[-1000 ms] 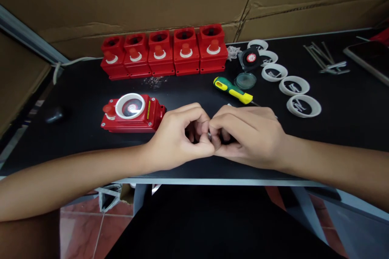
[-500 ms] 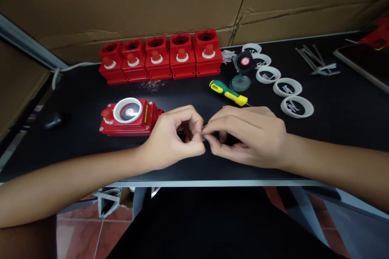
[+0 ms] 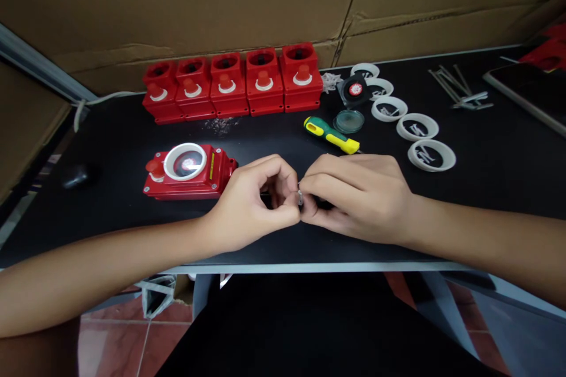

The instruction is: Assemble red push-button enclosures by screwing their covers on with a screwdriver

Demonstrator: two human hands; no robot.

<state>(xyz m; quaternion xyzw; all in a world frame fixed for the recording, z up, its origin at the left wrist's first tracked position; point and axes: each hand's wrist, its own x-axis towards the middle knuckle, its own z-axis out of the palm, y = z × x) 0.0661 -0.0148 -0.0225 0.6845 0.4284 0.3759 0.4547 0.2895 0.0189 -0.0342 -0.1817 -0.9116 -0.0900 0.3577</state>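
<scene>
Both hands meet above the front middle of the black table. My left hand (image 3: pixel 259 203) pinches thumb against forefinger at a small pale, shiny piece (image 3: pixel 300 197), too small to name. From the other side, the fingertips of my right hand (image 3: pixel 358 194) close on the same piece. Left of my left hand lies a red housing (image 3: pixel 188 185) with a white ring (image 3: pixel 167 168) round a dark dial and an orange-red knob (image 3: pixel 154 168). Beyond my right hand rests a green and yellow screwdriver (image 3: pixel 331 134), its tip partly hidden.
A row of red housings (image 3: pixel 227 103) stands at the back against cardboard. White rings with small metal parts inside (image 3: pixel 432 156) run along the right. A clear round disc (image 3: pixel 349 121), metal rods (image 3: pixel 460 91), a phone-like slab (image 3: pixel 526 88) and a black object (image 3: pixel 76 176) also lie there.
The fingertips of my right hand have drawn slightly closer to my left, and the small piece is turned a little between them. The things on the table lie as before.
</scene>
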